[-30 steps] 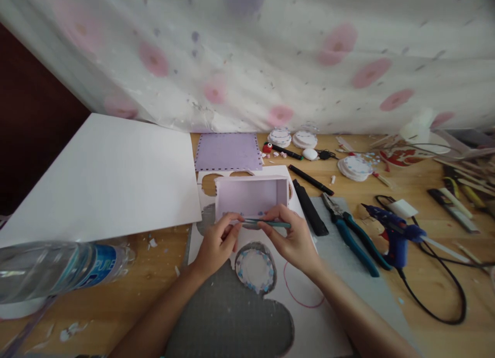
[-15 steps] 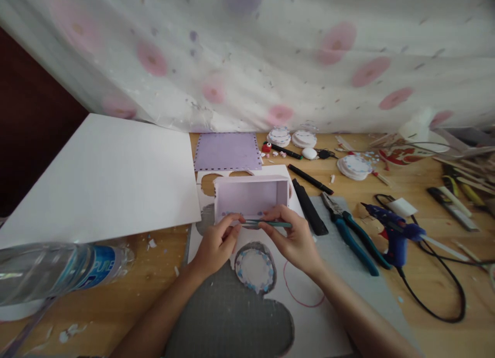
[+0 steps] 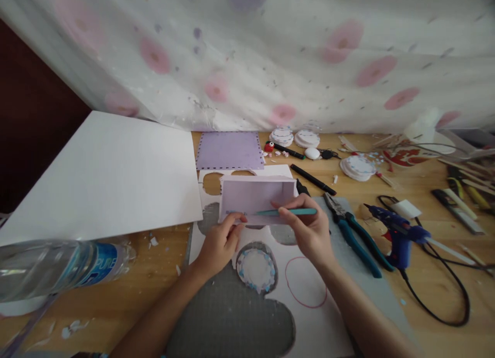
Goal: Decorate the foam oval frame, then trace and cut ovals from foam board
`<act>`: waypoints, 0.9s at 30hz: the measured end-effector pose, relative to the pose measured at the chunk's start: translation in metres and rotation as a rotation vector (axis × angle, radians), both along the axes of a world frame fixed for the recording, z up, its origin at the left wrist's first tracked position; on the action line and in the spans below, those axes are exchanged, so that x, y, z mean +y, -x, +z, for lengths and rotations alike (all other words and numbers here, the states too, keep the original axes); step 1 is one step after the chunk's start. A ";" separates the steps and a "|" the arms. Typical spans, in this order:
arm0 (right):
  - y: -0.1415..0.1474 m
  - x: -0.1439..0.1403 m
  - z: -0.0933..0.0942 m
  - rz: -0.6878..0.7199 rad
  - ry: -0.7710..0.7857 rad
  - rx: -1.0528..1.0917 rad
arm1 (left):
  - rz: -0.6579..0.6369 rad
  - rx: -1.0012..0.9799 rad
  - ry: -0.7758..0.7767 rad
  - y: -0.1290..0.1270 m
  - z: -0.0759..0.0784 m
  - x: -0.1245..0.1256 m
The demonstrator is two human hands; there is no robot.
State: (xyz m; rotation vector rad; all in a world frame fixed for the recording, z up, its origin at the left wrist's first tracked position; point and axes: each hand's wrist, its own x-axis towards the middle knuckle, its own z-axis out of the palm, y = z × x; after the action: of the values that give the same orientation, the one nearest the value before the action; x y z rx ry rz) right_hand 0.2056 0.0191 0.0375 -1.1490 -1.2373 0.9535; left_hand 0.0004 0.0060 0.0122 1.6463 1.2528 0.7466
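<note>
A small open box (image 3: pixel 258 193), pale lilac inside with white edges, sits in front of me on a cut white board. The curled fingers of my left hand (image 3: pixel 219 243) grip its near wall at the left corner. My right hand (image 3: pixel 311 231) pinches slim teal tweezers (image 3: pixel 303 211), whose pointed end reaches left into the box. Some small bluish bits (image 3: pixel 232 212) lie by my left fingertips, too small to make out. Below the box, a round white disc with a blue-and-pink dotted rim (image 3: pixel 256 269) lies in a cut-out of the board.
To the right are pliers (image 3: pixel 353 237), a blue glue gun (image 3: pixel 400 234) with its cable, and a black marker (image 3: pixel 313 179). Stacked white discs (image 3: pixel 359 168) and a lilac sheet (image 3: pixel 230 150) stand behind. On the left are a large white board (image 3: pixel 116 177) and a water bottle (image 3: pixel 58 269).
My right hand has moved right and slightly up, drawing the tweezers away from my left fingers. The box has shifted slightly right. My left hand stays at its near edge.
</note>
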 end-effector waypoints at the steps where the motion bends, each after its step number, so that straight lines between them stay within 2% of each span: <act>1: -0.002 0.001 0.002 -0.024 -0.016 0.028 | 0.008 -0.011 0.004 0.000 0.000 0.000; 4: -0.011 0.003 0.007 -0.064 -0.075 -0.061 | 0.014 -0.035 0.013 0.000 -0.002 0.001; 7: -0.019 0.001 0.007 -0.057 -0.164 -0.299 | 0.008 -0.027 0.013 0.000 -0.004 0.001; 15: -0.020 -0.001 -0.003 0.122 -0.389 -0.906 | -0.010 0.072 -0.074 0.000 -0.004 0.000; 27: -0.015 0.001 -0.002 0.061 -0.424 -1.014 | -0.030 0.167 -0.171 0.002 -0.003 0.000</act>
State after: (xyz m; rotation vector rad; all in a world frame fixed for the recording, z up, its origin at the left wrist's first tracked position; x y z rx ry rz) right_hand 0.2207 0.0206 0.0356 -1.2720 -2.1516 0.0542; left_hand -0.0017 0.0057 0.0088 1.8946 1.3069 0.7267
